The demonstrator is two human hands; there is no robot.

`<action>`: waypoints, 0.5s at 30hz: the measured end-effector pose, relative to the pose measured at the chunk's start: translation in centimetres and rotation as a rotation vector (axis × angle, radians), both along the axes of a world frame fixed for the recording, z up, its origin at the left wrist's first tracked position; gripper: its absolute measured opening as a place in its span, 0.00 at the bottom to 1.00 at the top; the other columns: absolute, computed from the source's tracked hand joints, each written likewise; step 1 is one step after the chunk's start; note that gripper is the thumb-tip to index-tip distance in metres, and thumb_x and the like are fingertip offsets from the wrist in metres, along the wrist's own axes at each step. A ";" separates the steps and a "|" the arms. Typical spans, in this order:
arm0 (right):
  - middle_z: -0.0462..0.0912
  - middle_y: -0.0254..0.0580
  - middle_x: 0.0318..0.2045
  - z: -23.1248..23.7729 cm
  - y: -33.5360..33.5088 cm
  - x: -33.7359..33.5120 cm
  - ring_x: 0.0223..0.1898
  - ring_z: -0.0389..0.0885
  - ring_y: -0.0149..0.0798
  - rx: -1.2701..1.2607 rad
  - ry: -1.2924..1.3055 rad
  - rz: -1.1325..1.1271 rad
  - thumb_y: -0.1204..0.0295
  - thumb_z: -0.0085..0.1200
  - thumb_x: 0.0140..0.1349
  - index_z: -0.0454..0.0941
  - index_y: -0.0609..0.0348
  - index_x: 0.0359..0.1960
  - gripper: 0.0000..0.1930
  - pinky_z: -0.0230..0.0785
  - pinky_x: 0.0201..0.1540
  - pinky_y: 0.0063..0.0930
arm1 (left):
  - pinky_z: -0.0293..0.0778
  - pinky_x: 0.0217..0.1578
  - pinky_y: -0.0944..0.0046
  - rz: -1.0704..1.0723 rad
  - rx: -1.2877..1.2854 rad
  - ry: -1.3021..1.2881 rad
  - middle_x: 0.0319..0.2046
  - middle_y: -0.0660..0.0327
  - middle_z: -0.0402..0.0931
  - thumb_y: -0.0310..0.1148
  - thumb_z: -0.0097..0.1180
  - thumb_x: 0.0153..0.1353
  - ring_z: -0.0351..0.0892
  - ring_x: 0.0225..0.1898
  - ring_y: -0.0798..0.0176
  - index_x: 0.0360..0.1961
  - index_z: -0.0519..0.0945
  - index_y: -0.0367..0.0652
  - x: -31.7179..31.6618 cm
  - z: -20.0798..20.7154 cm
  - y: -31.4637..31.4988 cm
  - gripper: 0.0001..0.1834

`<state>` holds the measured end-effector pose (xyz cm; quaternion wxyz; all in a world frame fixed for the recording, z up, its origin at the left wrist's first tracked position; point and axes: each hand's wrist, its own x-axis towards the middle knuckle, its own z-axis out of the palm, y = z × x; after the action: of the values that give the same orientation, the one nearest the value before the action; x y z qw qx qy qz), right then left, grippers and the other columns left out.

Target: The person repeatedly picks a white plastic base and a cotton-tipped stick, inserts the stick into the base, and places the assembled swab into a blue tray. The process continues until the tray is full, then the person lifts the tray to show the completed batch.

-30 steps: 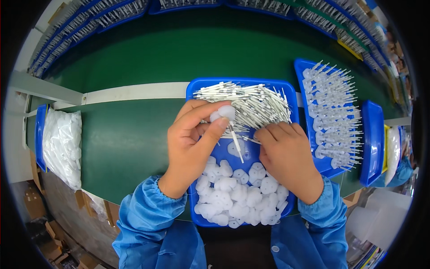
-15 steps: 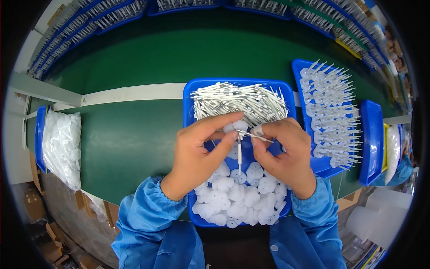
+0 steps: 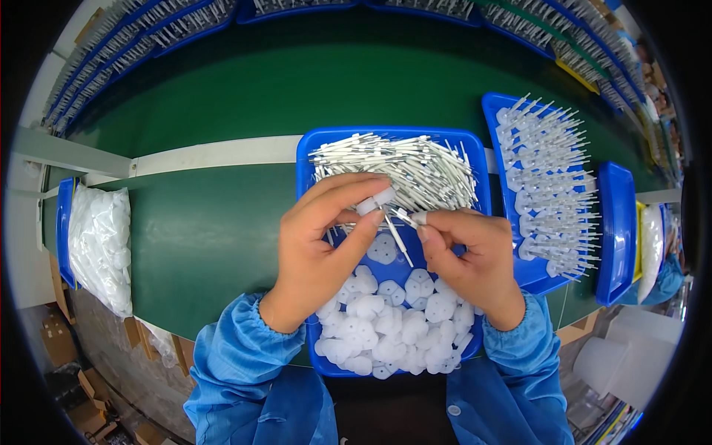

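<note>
My left hand (image 3: 315,241) pinches a translucent white plastic disc (image 3: 377,201) between thumb and fingertips. A thin white rod (image 3: 401,246) slants down from that disc. Close beside it, my right hand (image 3: 478,256) has a second thin rod (image 3: 403,216) between thumb and forefinger, its tip pointing at the disc; whether they touch I cannot tell. A finger of that hand has a white wrap (image 3: 420,218). Both hands are over a blue tray (image 3: 303,159). White rods (image 3: 423,170) lie heaped in its far part, loose lobed discs (image 3: 374,326) in its near part.
A blue tray (image 3: 491,111) on the right carries rows of discs with upright rods (image 3: 545,185); another blue tray (image 3: 615,237) stands beyond it. At the left is a bag of white parts (image 3: 100,248). Trays of rod pieces (image 3: 297,7) line the green table's (image 3: 208,245) far edge.
The left hand has shifted slightly left and tilted the disc, so its rod now slants. The right hand's rod has drawn back from the disc and a loose disc below shows more.
</note>
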<state>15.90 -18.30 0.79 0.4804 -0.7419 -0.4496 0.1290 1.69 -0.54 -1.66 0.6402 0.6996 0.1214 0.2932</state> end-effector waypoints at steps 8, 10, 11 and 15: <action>0.85 0.40 0.21 0.6 0.3 -0.6 0.20 0.82 0.31 -0.048 0.065 -0.003 0.77 0.69 0.69 0.90 0.66 0.44 0.06 0.73 0.25 0.27 | 0.86 0.52 0.65 0.048 0.148 0.062 0.61 0.52 0.88 0.16 0.64 0.70 0.87 0.57 0.61 0.61 0.89 0.38 -0.2 0.0 -0.2 0.20; 0.87 0.37 0.21 0.8 -0.2 -0.1 0.21 0.85 0.24 -0.103 0.038 0.023 0.78 0.65 0.73 0.90 0.68 0.47 0.06 0.75 0.26 0.22 | 0.85 0.51 0.65 0.052 0.227 0.065 0.60 0.52 0.88 0.16 0.65 0.69 0.87 0.56 0.60 0.61 0.89 0.38 -0.2 -0.1 0.0 0.20; 0.87 0.37 0.21 1.0 -0.2 -0.1 0.21 0.85 0.24 -0.113 0.021 0.042 0.78 0.65 0.73 0.90 0.68 0.47 0.06 0.74 0.25 0.22 | 0.85 0.49 0.63 0.063 0.277 0.068 0.59 0.54 0.90 0.16 0.66 0.67 0.88 0.55 0.59 0.59 0.91 0.41 -0.1 0.0 0.1 0.21; 0.86 0.36 0.20 1.0 -0.4 0.0 0.20 0.83 0.23 -0.129 0.060 0.034 0.77 0.66 0.73 0.90 0.67 0.46 0.06 0.73 0.25 0.21 | 0.84 0.50 0.60 0.081 0.364 0.074 0.54 0.55 0.92 0.16 0.69 0.63 0.89 0.49 0.57 0.57 0.93 0.45 0.1 0.2 0.1 0.22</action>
<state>15.91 -18.71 1.77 0.4423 -0.7595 -0.4384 0.1880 1.80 -0.46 -1.42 0.4856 0.8087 0.1180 0.3101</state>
